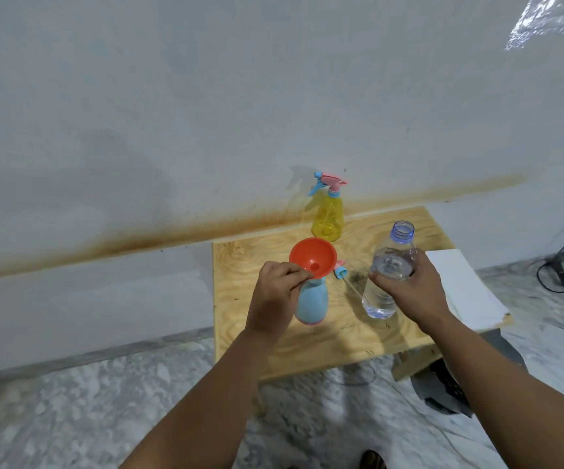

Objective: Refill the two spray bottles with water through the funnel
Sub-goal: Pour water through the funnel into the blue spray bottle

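Observation:
An orange funnel (312, 257) sits in the neck of a light blue spray bottle (311, 304) standing on the low wooden table (307, 346). My left hand (275, 296) pinches the funnel's near rim and partly hides the bottle's left side. My right hand (409, 292) grips an uncapped clear water bottle (387, 270) holding water, upright and slightly tilted, to the right of the funnel. The blue bottle's removed spray head (340, 270) lies on the table behind it, its tube trailing toward the water bottle. A yellow spray bottle (328, 218) with its pink and blue head on stands at the back by the wall.
A white sheet (459, 286) lies on the table's right part. The wall rises right behind the table. A black cable (557, 275) runs on the floor at the right, and dark objects (442, 387) sit under the table's right front corner.

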